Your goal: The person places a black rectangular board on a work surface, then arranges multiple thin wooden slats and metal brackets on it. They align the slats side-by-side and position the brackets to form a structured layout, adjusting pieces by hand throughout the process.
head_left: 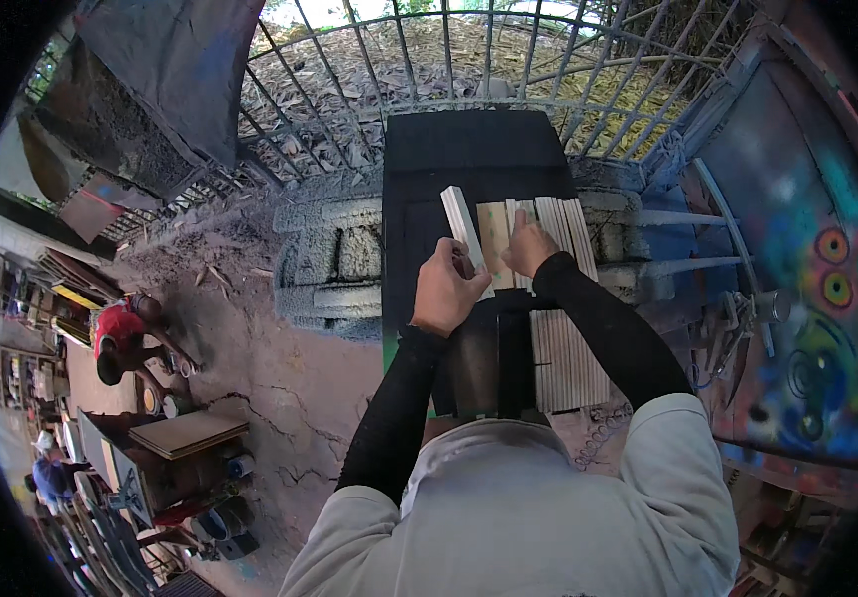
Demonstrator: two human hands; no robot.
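My left hand (446, 286) is closed round a pale, square-edged wooden strip (460, 217), which tilts with its far end up and to the left. Close by on the right, my right hand (530, 246) has its fingers curled over another pale strip (515, 211), the index finger lying along it. Both hands are above a black board (479, 149). Between them a tan flat piece (494, 234) shows on the board. Several white-edged strips (570, 227) lie side by side just right of my right hand. The undersides of the fingers are hidden.
More strips (563, 363) form a row nearer me, under my right forearm. Beyond the board stands a metal bar fence (409, 60). A paint-splashed panel (797, 269) rises at the right. At the left a person in red (120, 333) bends near stacked boards (190, 426).
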